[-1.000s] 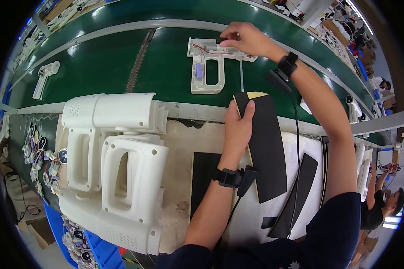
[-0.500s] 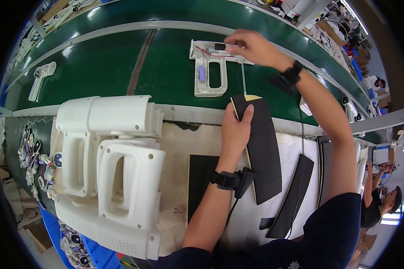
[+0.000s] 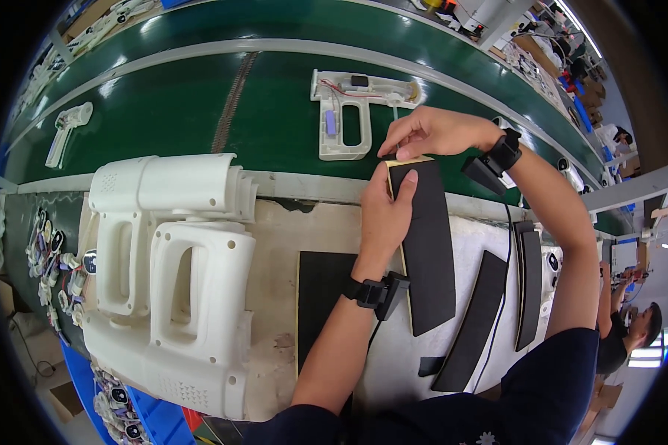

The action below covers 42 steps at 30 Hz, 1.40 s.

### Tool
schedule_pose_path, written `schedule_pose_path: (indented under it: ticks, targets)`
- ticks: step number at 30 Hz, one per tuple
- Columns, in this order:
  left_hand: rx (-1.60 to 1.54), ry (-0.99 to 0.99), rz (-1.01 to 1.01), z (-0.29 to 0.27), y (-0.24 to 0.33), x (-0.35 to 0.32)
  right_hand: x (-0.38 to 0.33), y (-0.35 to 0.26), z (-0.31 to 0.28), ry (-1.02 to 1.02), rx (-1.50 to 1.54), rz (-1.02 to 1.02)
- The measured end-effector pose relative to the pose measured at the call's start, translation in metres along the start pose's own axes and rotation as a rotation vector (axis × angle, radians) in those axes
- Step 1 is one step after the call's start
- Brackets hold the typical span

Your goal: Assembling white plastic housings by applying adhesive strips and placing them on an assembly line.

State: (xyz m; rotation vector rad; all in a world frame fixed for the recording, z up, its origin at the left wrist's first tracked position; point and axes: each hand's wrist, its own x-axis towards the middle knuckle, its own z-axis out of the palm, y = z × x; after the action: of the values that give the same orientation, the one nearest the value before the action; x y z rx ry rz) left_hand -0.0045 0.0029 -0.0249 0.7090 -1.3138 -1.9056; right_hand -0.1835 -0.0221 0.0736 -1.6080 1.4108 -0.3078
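My left hand grips a long black foam sheet near its upper end, thumb on the front; pale yellow backing shows along its edge. At that end, my right hand pinches a small dark foam piece, partly hidden by the fingers. Just beyond the hands, an open white plastic housing half, pistol-shaped, lies on the green conveyor belt. Inside it are red wires, a purple block and a black patch on the cylindrical part.
White housing shells are stacked at the left. More black foam strips lie on the white work surface at the right. Small wired parts crowd the far left, above a blue bin. A co-worker is at far right.
My right hand has come back from the housing to the upper end of the foam sheet. The black patch in the housing is now uncovered. The left hand still holds the sheet.
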Motion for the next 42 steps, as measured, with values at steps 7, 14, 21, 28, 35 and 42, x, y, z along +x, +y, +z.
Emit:
schedule_pose_path:
  ticks: [7, 14, 21, 28, 35, 42]
  targets:
    - [0.196, 0.131, -0.017, -0.003, -0.005, 0.002, 0.047, -0.003, -0.024, 0.203, -0.116, -0.137]
    - [0.254, 0.113, -0.123, -0.003, 0.001, 0.001, 0.068, 0.011, -0.009, 0.232, 0.004, -0.167]
    - [0.241, 0.118, -0.121, -0.001, -0.004, 0.002, 0.064, 0.016, -0.005, 0.302, -0.596, -0.423]
    - [0.259, 0.120, -0.101, 0.002, -0.007, 0.003, 0.058, 0.029, 0.007, 0.314, -0.588, -0.421]
    - [0.168, 0.008, -0.051, -0.002, -0.003, 0.002, 0.052, 0.032, 0.010, 0.290, -0.654, -0.410]
    - [0.260, -0.037, 0.196, 0.010, -0.023, -0.003, 0.028, -0.127, 0.052, 0.286, -0.568, -0.742]
